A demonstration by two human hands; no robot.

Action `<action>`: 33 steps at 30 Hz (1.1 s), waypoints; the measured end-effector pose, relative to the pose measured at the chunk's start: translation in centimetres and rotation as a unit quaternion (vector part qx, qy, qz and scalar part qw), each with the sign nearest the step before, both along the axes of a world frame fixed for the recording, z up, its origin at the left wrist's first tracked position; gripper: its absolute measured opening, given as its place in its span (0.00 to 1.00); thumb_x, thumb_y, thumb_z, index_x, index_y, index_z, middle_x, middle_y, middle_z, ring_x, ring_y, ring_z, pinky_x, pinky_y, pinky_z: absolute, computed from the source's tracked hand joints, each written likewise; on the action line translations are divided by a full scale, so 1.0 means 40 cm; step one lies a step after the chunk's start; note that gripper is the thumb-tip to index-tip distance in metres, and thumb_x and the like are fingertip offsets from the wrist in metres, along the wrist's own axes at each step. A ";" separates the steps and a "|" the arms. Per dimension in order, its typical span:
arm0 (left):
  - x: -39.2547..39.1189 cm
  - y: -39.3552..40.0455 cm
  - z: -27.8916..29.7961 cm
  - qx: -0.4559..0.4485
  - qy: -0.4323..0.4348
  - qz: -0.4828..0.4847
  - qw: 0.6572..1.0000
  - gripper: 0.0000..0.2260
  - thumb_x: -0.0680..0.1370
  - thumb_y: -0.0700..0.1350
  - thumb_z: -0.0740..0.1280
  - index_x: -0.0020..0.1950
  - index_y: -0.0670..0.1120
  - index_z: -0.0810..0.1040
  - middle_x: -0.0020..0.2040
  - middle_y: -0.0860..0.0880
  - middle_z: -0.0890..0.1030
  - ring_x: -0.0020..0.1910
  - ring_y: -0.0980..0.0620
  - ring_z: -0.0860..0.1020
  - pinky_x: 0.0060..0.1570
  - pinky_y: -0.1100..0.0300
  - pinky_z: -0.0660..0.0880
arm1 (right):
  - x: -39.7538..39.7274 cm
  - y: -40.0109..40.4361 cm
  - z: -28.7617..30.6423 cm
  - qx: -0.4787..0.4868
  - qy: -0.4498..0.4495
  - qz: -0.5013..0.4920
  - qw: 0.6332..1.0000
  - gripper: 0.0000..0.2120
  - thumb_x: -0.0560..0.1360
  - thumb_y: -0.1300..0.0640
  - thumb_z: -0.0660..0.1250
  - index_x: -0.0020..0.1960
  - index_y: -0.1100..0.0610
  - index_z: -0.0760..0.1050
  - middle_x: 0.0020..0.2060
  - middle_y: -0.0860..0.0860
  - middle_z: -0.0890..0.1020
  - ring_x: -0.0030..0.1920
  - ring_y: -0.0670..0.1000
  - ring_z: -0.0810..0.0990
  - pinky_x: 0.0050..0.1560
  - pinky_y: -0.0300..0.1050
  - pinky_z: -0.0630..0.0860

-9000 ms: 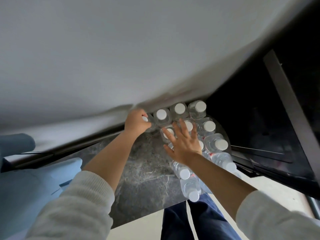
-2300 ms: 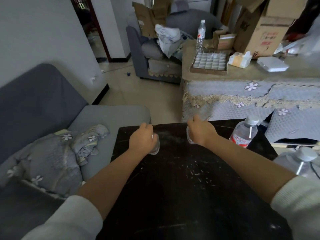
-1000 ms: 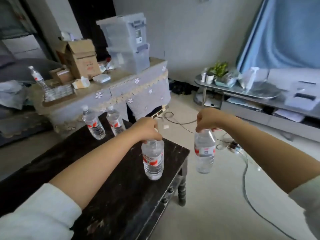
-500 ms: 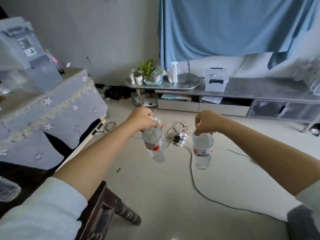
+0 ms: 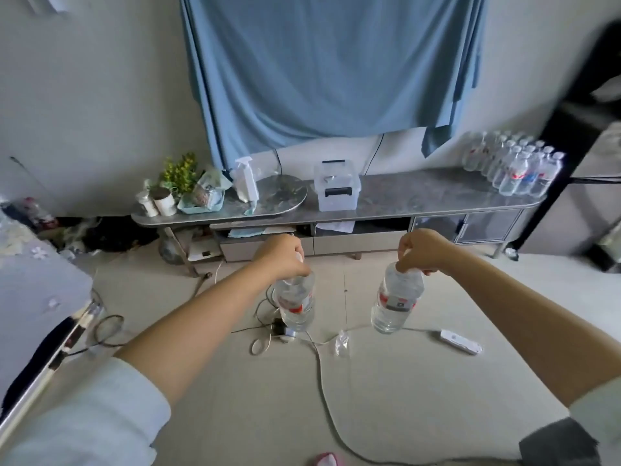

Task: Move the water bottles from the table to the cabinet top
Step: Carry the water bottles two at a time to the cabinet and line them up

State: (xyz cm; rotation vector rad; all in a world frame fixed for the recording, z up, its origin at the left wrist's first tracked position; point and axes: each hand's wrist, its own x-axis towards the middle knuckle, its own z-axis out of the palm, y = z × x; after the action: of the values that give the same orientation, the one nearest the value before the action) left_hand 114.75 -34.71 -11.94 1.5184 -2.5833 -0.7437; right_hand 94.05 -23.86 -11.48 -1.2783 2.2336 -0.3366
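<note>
Left grip (image 5: 280, 253): grasps bottle (image 5: 295, 306) | right grip (image 5: 421, 251): second bottle (image 5: 396, 302) | caps hidden

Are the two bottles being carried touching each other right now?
Apart. The head view shows bare floor between the left hand's bottle and the right hand's bottle; each hangs by its neck from its own hand.

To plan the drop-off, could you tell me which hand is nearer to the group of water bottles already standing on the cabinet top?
Right. The right hand is below and left of the group of water bottles on the cabinet top; the left hand is farther left.
</note>
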 end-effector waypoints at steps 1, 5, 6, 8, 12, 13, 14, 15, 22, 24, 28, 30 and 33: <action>-0.030 -0.036 -0.004 -0.003 -0.009 -0.017 1.000 0.10 0.70 0.41 0.70 0.33 0.49 0.70 0.44 0.50 0.76 0.43 0.51 0.73 0.40 0.62 0.69 | -0.031 -0.025 -0.005 -0.006 0.002 -0.017 1.000 0.06 0.70 0.63 0.69 0.39 0.60 0.71 0.30 0.51 0.69 0.24 0.48 0.67 0.14 0.29 0.63; -0.157 -0.158 -0.011 -0.016 -0.043 -0.072 0.996 0.04 0.70 0.41 0.69 0.40 0.46 0.75 0.51 0.46 0.81 0.44 0.50 0.73 0.40 0.61 0.68 | -0.160 -0.094 -0.018 -0.015 0.003 -0.089 0.996 0.07 0.70 0.63 0.69 0.38 0.58 0.71 0.29 0.51 0.71 0.23 0.48 0.68 0.14 0.30 0.63; -0.199 -0.193 -0.014 -0.019 -0.050 -0.082 0.995 0.04 0.70 0.41 0.70 0.42 0.46 0.76 0.53 0.47 0.81 0.44 0.50 0.73 0.40 0.61 0.68 | -0.202 -0.108 -0.022 -0.017 -0.002 -0.111 0.994 0.07 0.70 0.64 0.69 0.38 0.58 0.72 0.28 0.51 0.71 0.23 0.48 0.67 0.14 0.30 0.63; -0.270 -0.249 -0.020 -0.020 -0.058 -0.098 0.993 0.04 0.70 0.42 0.70 0.43 0.47 0.76 0.53 0.47 0.81 0.46 0.49 0.75 0.41 0.61 0.68 | -0.279 -0.128 -0.031 -0.027 -0.016 -0.153 0.988 0.10 0.70 0.65 0.69 0.34 0.58 0.70 0.27 0.51 0.70 0.22 0.48 0.67 0.12 0.29 0.60; -0.436 -0.342 -0.033 0.006 -0.053 -0.124 0.991 0.09 0.70 0.41 0.71 0.49 0.41 0.81 0.48 0.46 0.80 0.44 0.51 0.73 0.35 0.63 0.68 | -0.445 -0.178 -0.054 -0.010 -0.013 -0.204 0.979 0.13 0.69 0.63 0.70 0.29 0.56 0.70 0.20 0.50 0.71 0.15 0.45 0.69 0.12 0.27 0.61; -0.482 -0.362 -0.038 0.015 -0.052 -0.131 0.990 0.10 0.70 0.41 0.71 0.50 0.41 0.81 0.46 0.47 0.78 0.44 0.51 0.73 0.35 0.63 0.69 | -0.487 -0.194 -0.062 0.007 -0.002 -0.203 0.979 0.11 0.68 0.62 0.70 0.31 0.56 0.71 0.18 0.49 0.71 0.14 0.44 0.69 0.13 0.28 0.62; -0.525 -0.381 -0.044 0.024 -0.051 -0.133 0.990 0.09 0.70 0.41 0.71 0.49 0.42 0.81 0.45 0.48 0.76 0.44 0.51 0.73 0.36 0.63 0.69 | -0.527 -0.210 -0.070 0.024 0.005 -0.200 0.980 0.09 0.68 0.61 0.71 0.33 0.56 0.72 0.20 0.49 0.71 0.15 0.45 0.69 0.14 0.29 0.63; -0.580 -0.404 -0.052 0.027 -0.053 -0.133 0.989 0.06 0.70 0.41 0.71 0.46 0.44 0.80 0.45 0.49 0.76 0.44 0.51 0.74 0.37 0.62 0.70 | -0.579 -0.228 -0.078 0.034 0.011 -0.196 0.980 0.08 0.68 0.61 0.71 0.33 0.56 0.72 0.22 0.49 0.71 0.16 0.45 0.70 0.14 0.28 0.63; -0.961 -0.525 -0.071 0.054 -0.027 -0.127 0.990 0.07 0.71 0.42 0.71 0.39 0.47 0.73 0.41 0.51 0.75 0.43 0.52 0.73 0.31 0.67 0.66 | -0.941 -0.343 -0.093 0.037 0.003 -0.167 0.985 0.08 0.68 0.62 0.70 0.32 0.57 0.73 0.27 0.51 0.72 0.18 0.45 0.70 0.14 0.30 0.64; -1.059 -0.555 -0.071 0.049 -0.013 -0.126 0.991 0.06 0.71 0.42 0.71 0.43 0.45 0.75 0.43 0.51 0.74 0.44 0.51 0.73 0.33 0.66 0.67 | -1.035 -0.381 -0.092 0.016 0.008 -0.161 0.987 0.05 0.68 0.62 0.70 0.43 0.61 0.78 0.29 0.51 0.73 0.22 0.46 0.70 0.13 0.28 0.62; -1.248 -0.630 -0.078 0.049 0.005 -0.105 0.993 0.05 0.72 0.41 0.70 0.41 0.45 0.74 0.43 0.49 0.75 0.45 0.50 0.73 0.41 0.61 0.70 | -1.209 -0.466 -0.100 -0.001 0.033 -0.142 0.989 0.12 0.69 0.62 0.70 0.52 0.62 0.79 0.40 0.53 0.75 0.32 0.52 0.72 0.19 0.27 0.68; -1.339 -0.674 -0.080 0.047 0.010 -0.088 0.995 0.08 0.71 0.42 0.70 0.36 0.47 0.72 0.44 0.48 0.76 0.44 0.49 0.74 0.41 0.61 0.70 | -1.295 -0.516 -0.104 -0.004 0.043 -0.146 0.988 0.13 0.69 0.61 0.70 0.53 0.63 0.78 0.43 0.53 0.74 0.41 0.53 0.73 0.19 0.35 0.69; -1.463 -0.745 -0.080 0.041 0.006 -0.082 0.996 0.09 0.70 0.43 0.69 0.33 0.47 0.71 0.43 0.48 0.77 0.43 0.49 0.75 0.34 0.62 0.68 | -1.419 -0.588 -0.110 0.011 0.057 -0.140 0.989 0.13 0.69 0.60 0.70 0.52 0.62 0.79 0.43 0.53 0.74 0.44 0.52 0.72 0.29 0.38 0.66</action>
State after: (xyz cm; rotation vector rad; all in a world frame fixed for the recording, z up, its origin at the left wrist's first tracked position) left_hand 56.24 -64.50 -15.15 1.3263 -2.7254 -0.8816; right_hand 37.30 -47.38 -15.87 -0.9939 2.5115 -0.3477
